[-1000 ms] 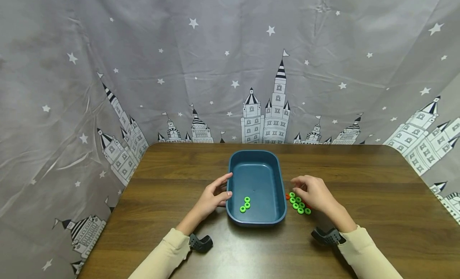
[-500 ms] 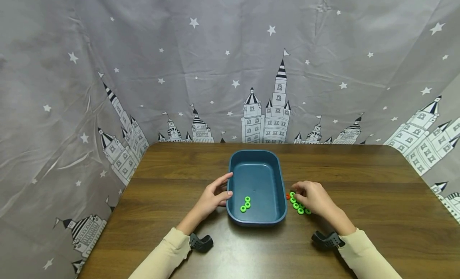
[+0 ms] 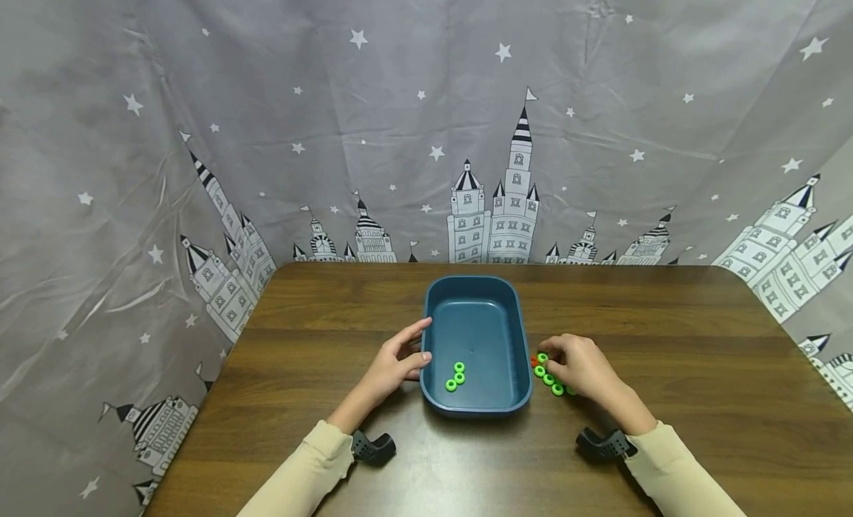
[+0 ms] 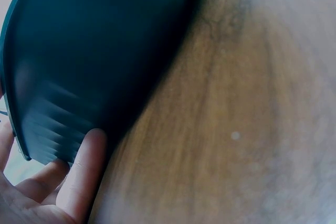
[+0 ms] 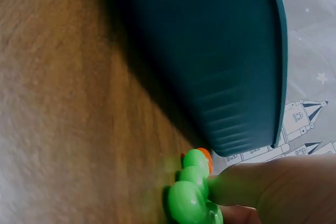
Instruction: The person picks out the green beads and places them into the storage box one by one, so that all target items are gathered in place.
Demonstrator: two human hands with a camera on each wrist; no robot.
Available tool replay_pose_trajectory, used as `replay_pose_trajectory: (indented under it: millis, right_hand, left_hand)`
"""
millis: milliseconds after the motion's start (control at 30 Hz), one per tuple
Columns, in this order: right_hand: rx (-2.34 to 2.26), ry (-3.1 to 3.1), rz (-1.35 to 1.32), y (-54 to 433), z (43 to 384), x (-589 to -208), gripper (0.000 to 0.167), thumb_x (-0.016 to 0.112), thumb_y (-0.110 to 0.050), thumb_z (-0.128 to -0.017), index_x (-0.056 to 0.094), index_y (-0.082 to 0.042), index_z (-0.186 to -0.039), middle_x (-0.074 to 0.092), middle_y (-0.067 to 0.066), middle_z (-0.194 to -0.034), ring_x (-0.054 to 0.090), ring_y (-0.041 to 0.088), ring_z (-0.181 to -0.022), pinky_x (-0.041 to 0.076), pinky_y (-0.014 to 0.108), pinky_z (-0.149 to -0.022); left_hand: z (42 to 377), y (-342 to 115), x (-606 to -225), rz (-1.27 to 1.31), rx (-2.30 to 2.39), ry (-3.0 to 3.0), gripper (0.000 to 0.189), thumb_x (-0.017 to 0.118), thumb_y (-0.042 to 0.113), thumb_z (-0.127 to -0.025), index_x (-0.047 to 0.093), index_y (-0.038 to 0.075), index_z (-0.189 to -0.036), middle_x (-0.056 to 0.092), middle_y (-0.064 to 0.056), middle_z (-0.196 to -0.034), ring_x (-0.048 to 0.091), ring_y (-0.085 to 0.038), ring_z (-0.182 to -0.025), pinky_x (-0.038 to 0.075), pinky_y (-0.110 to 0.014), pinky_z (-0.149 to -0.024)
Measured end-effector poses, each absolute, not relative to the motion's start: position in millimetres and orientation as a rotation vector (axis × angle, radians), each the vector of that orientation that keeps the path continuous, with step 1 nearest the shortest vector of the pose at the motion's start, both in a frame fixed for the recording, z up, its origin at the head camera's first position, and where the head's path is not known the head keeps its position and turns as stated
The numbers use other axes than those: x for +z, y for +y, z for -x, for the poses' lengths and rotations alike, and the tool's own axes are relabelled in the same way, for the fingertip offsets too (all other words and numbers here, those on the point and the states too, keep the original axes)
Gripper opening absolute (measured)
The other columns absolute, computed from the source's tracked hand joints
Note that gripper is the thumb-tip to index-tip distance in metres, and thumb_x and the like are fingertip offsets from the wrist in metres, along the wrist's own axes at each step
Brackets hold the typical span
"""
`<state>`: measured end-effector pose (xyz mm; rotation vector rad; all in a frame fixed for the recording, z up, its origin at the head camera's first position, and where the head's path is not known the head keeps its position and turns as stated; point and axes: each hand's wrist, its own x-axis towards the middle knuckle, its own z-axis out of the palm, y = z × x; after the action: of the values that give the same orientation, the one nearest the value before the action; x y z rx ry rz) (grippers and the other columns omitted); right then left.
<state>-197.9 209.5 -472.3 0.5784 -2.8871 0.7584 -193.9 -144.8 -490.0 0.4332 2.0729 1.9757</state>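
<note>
The blue plastic tray stands on the table with several small green rings inside, towards its near left. My left hand rests against the tray's left side; in the left wrist view its fingers lie on the outer wall. To the tray's right, my right hand reaches down over a cluster of green rings, thumb and forefinger pinching at a green ring. Seen from the right wrist, the thumb presses against the green rings. The hand covers part of the cluster.
A red ring lies between the tray and the cluster. The wooden table ends at a grey curtain printed with castles and stars. Black wrist bands are worn on both arms.
The right hand has lowered onto the green rings and its fingertips have drawn together. One green ring beside them has shifted slightly left. The left hand and the tray stay in place.
</note>
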Motion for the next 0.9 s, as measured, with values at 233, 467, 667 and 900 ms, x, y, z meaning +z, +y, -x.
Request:
replay_pose_trajectory:
  millis: [233,467,667,900]
  right_hand:
    - [0.719,-2.873,-0.557,207.4,196.1,-475.5,0.019,0.077,-0.005,-0.079,0.079,-0.004,-0.097,0.068,0.002,-0.080,0.061,0.012,-0.073,0.051,0.031,-0.065]
    - [0.726,-2.857,-0.557,206.4,196.1,-476.7,0.016,0.076,-0.004,-0.079,0.079,-0.004,-0.095,0.067,0.002,-0.079,0.060,0.012,-0.073,0.051,0.029,-0.064]
    - [0.735,-2.866,-0.546,206.0,195.8,-475.8,0.016,0.075,-0.004,-0.080,0.079,-0.006,-0.096,0.069,0.003,-0.082,0.062,0.013,-0.075,0.052,0.031,-0.065]
    - [0.740,-2.857,-0.558,206.5,195.0,-473.6,0.015,0.075,-0.004,-0.081,0.079,-0.007,-0.096,0.069,0.001,-0.081,0.060,0.011,-0.073,0.051,0.030,-0.064]
  left_hand:
    - [193.9,-145.1,-491.5,-0.437,1.962,2.088,0.066,0.061,0.008,-0.098,0.035,0.008,-0.158,0.038,-0.032,-0.157,0.050,-0.051,-0.136,0.064,-0.035,-0.079]
    - [194.1,-145.8,-491.5,-0.435,1.963,2.095,0.065,0.061,0.009,-0.098,0.036,0.009,-0.158,0.038,-0.031,-0.157,0.050,-0.051,-0.136,0.064,-0.036,-0.079]
    - [194.8,-145.5,-491.7,-0.428,1.962,2.094,0.066,0.061,0.009,-0.097,0.036,0.009,-0.158,0.039,-0.031,-0.157,0.050,-0.051,-0.136,0.064,-0.036,-0.079]
    - [195.1,-145.9,-492.5,-0.433,1.963,2.093,0.066,0.062,0.008,-0.097,0.036,0.008,-0.158,0.040,-0.032,-0.156,0.050,-0.051,-0.136,0.064,-0.036,-0.079]
